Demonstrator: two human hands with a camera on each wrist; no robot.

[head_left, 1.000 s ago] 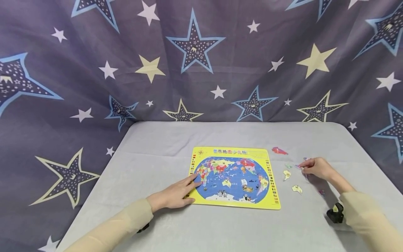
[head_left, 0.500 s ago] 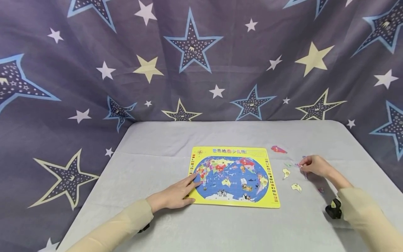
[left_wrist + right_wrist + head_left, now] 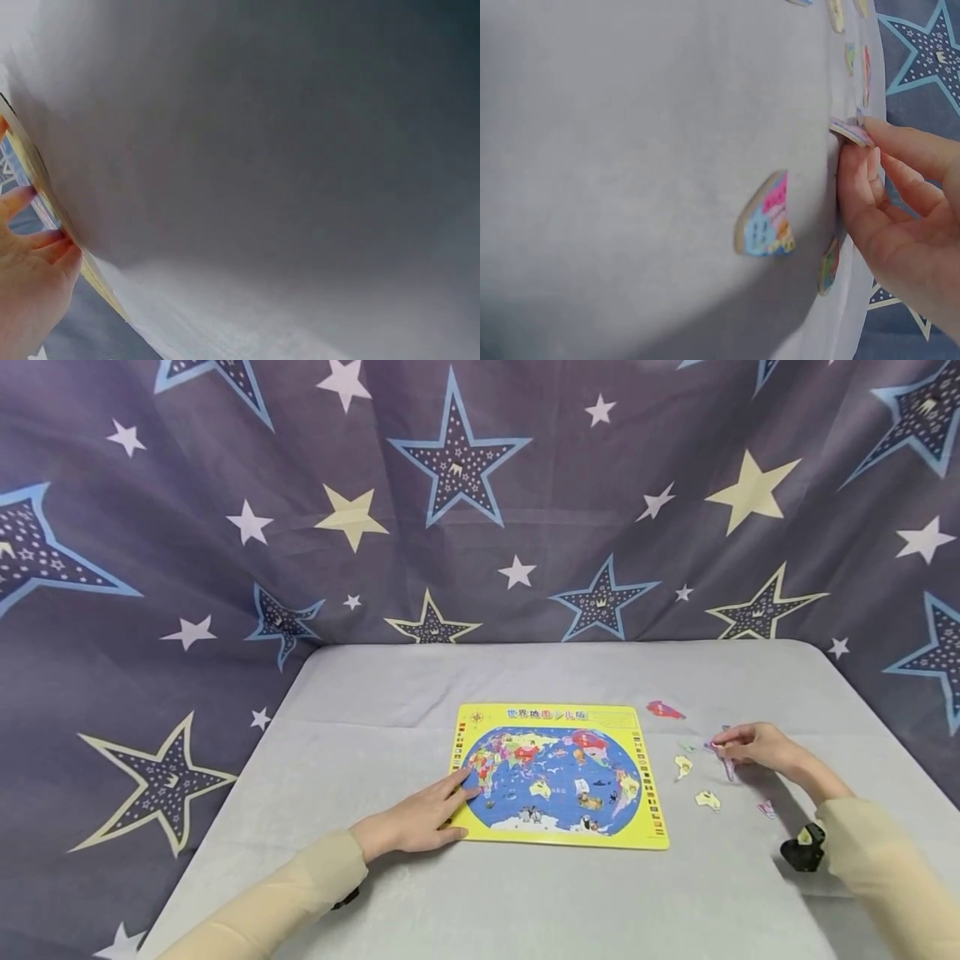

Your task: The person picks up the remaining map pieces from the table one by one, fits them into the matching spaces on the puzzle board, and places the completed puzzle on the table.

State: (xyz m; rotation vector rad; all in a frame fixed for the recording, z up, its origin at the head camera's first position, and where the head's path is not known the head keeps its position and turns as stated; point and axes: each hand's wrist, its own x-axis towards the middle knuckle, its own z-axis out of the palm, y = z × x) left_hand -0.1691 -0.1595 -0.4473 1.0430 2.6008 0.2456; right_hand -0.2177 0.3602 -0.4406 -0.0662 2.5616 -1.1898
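A yellow-bordered world map puzzle board [image 3: 562, 842] lies on the table, its blue map facing up. My left hand [image 3: 420, 816] rests on its left edge, fingers stretched over the border onto the map. To the right of the board, thumb and fingertips of my right hand [image 3: 761, 749] pinch a small purple puzzle piece [image 3: 851, 133], held tilted close over the cloth. Another purple piece [image 3: 728, 769] lies just under that hand. Nearby are a green piece [image 3: 687, 747] and a yellow piece [image 3: 682, 766].
More loose pieces lie on the grey cloth [image 3: 555, 902]: a red one [image 3: 665, 710] near the board's upper right corner, another yellow one [image 3: 707, 801] lower down, and a pink and blue one [image 3: 769, 217] nearer the right wrist. A star-patterned curtain [image 3: 480, 568] hangs behind.
My right hand has shifted slightly right with its fingers at the purple piece, uncovering more of the pieces below it. The left hand stays on the board; the head view tilts a little.
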